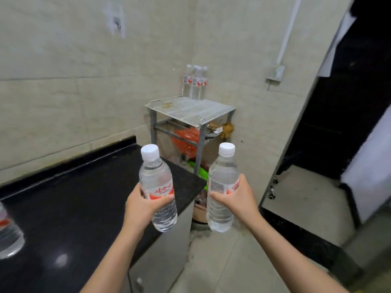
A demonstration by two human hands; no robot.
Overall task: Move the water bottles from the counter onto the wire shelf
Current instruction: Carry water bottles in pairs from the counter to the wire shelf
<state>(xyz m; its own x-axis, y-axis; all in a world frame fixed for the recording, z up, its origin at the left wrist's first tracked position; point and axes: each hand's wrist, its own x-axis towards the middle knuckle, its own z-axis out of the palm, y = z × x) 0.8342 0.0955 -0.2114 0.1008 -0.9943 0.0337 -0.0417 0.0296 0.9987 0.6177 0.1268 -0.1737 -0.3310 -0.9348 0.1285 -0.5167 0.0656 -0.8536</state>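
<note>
My left hand grips a clear water bottle with a white cap and red label, held upright over the right end of the black counter. My right hand grips a second such bottle in the air past the counter's end. Ahead in the corner stands the wire shelf. Three bottles stand together at the back of its top tier. Another bottle stands on the counter at the far left edge of the view, partly cut off.
The shelf's lower tiers hold an orange bag and other clutter. A green object and a pot sit on the floor between counter and shelf. A dark doorway opens at the right. Tiled walls close the corner.
</note>
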